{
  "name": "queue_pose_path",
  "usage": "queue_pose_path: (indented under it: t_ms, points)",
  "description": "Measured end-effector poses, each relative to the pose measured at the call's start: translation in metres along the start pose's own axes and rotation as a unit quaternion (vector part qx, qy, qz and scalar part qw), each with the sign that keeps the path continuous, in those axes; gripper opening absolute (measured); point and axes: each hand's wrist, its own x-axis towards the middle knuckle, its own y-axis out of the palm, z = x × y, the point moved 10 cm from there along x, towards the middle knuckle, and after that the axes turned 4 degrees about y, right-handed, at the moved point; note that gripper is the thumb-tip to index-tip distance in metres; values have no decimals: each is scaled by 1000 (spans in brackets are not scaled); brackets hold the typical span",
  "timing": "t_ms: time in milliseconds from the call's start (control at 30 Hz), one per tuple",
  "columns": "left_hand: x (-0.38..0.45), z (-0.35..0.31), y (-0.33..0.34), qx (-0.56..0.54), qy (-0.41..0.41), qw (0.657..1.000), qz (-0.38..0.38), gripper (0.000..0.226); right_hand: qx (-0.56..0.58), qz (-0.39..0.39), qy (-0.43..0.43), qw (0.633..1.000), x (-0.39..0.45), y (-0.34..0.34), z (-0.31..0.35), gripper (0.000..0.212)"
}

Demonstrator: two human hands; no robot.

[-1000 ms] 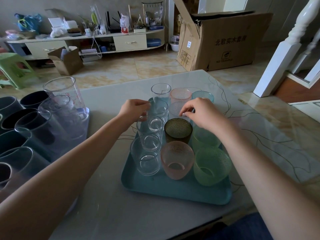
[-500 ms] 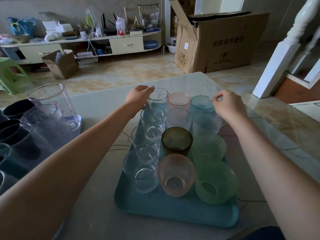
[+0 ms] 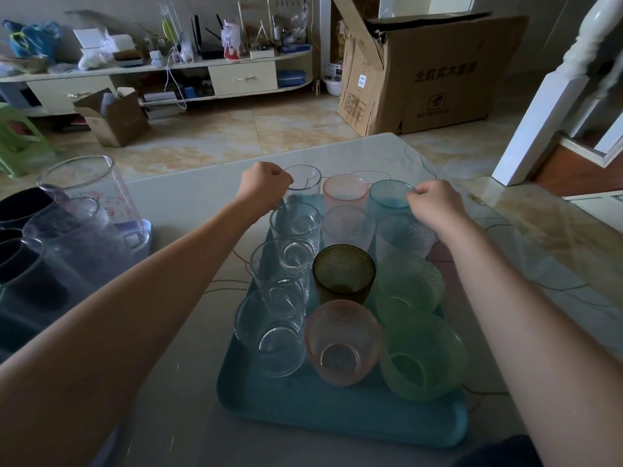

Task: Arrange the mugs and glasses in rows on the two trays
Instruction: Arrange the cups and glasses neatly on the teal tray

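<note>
A teal tray (image 3: 337, 416) lies on the table with three rows of glasses. The left row holds several clear glasses, the farthest being a clear glass (image 3: 305, 182). The middle row runs from a pink glass (image 3: 345, 190) through a dark olive glass (image 3: 344, 273) to a near pink glass (image 3: 342, 342). The right row has a blue glass (image 3: 387, 195) at the far end and green glasses (image 3: 421, 358) nearer. My left hand (image 3: 264, 185) pinches the rim of the far clear glass. My right hand (image 3: 436, 203) pinches the rim of the blue glass.
A second tray (image 3: 138, 232) at the left edge holds tall clear mugs (image 3: 87, 193) and dark mugs (image 3: 23, 207). The table (image 3: 188, 210) ends just beyond the glasses. A large cardboard box (image 3: 431, 72) and a white stair post (image 3: 553, 106) stand on the floor behind.
Both hands left the middle of the tray and reached to its far end. The left now pinches the far clear glass, the right the blue glass.
</note>
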Motion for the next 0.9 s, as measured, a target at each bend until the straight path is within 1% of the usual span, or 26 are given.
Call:
queue_pose_path:
  t_ms: [33, 100, 167, 200, 233, 300, 367, 433, 467, 567, 900]
  points:
    - [0, 0, -1, 2, 3, 1000, -4, 12, -15, -8, -10, 1000, -1, -1, 3, 25]
    - [-1, 0, -1, -6, 1, 1000, -5, 10, -47, -48, -51, 996, -3, -6, 14, 27]
    - [-1, 2, 0, -21, -7, 1000, -1, 12, -79, -92, -129, 984, -8, -10, 37, 29]
    - [-2, 2, 1, -26, -11, 1000, 1, 16, -101, -100, -170, 975, -12, -9, 50, 30]
    - [-2, 2, 0, -30, -14, 999, 2, 21, -125, -96, -205, 966, -17, -4, 62, 31]
    - [-3, 2, 0, -32, -15, 999, 3, 25, -166, -62, -258, 950, -27, 11, 80, 32]
    - [-4, 1, 1, -34, -14, 999, 6, 24, -201, -18, -286, 937, -35, 30, 87, 32]
    - [-6, 0, 1, -40, -13, 999, 7, 23, -235, 18, -279, 931, -36, 44, 85, 32]
    - [-6, -1, 1, -42, -12, 999, 8, 23, -247, 22, -269, 931, -35, 47, 83, 32]
    - [-7, -2, 3, -40, -12, 999, 11, 26, -272, 6, -254, 928, -32, 44, 83, 30]
    - [-7, 0, 2, -24, -10, 1000, 3, 28, -292, 30, -231, 928, -28, 42, 77, 24]
